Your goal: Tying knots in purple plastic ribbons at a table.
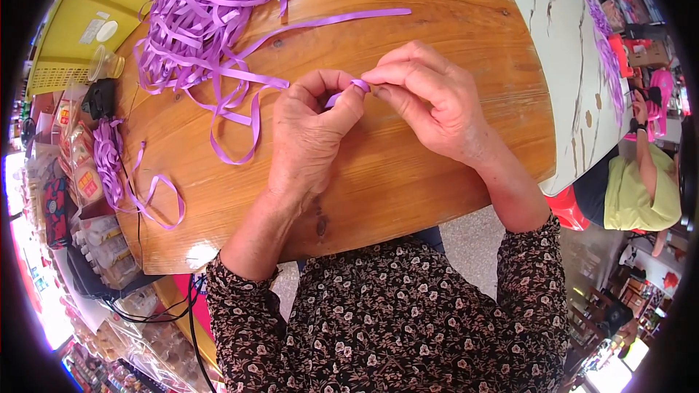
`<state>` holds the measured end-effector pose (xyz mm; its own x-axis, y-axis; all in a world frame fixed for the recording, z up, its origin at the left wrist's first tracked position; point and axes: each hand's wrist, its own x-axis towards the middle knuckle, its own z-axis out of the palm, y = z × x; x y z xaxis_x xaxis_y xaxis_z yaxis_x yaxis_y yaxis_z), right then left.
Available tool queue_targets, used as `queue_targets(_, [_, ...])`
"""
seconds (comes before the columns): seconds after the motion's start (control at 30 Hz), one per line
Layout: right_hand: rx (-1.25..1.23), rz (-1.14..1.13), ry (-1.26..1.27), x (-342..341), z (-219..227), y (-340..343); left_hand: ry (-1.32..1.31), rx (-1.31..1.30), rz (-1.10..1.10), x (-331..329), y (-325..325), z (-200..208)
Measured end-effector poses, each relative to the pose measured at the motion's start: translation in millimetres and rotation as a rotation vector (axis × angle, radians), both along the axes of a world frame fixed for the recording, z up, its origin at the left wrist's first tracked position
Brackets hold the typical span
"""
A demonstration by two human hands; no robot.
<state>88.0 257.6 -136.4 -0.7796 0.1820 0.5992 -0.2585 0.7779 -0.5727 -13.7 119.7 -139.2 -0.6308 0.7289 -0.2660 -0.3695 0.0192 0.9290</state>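
As both hands pinch, ribbon [354, 87] runs sideways.

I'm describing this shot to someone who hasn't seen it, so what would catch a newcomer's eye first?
First, the two hands meeting at the middle of the wooden table: the left hand and right hand pinch a small folded purple ribbon piece between their fingertips. Next, the big tangled pile of purple ribbon strips at the table's far left. A person in a yellow-green top sits at the right edge.
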Motion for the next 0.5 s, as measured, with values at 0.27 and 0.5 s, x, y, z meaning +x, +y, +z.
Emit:
queue_targets(0.27, [-0.178,0.017,-0.034,3.0,3.7,1.3,0.077,0.083,0.021,8.2,2.3,4.9])
queue_targets(0.5, [-1.175,0.150,-0.322,5.8,7.7,1.9,-0.044,0.194,-0.030,7.0,-0.4,2.9])
